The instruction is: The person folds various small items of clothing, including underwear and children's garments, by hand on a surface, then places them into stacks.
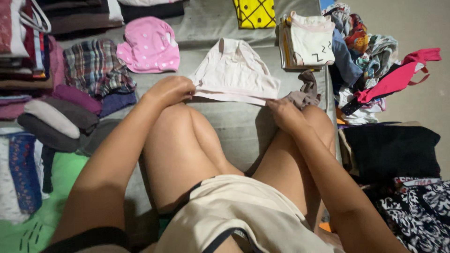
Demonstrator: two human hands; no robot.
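Observation:
A pale pink sleeveless top (234, 70) lies flat on a grey sheet (234, 126) in front of my knees. My left hand (171, 90) grips the top's near left hem, fingers curled over the edge. My right hand (285, 112) pinches the near right hem corner. Both knees rise between my arms, under the hands. A small brown-grey garment (304, 91) lies crumpled just beyond my right hand.
A pink dotted garment (150, 46) and plaid shorts (96, 65) lie at left above rolled grey and purple pieces (56, 119). A folded white stack (309, 40), a yellow patterned piece (255, 13), a loose colourful heap (370, 56) and dark folded clothes (391, 150) sit right.

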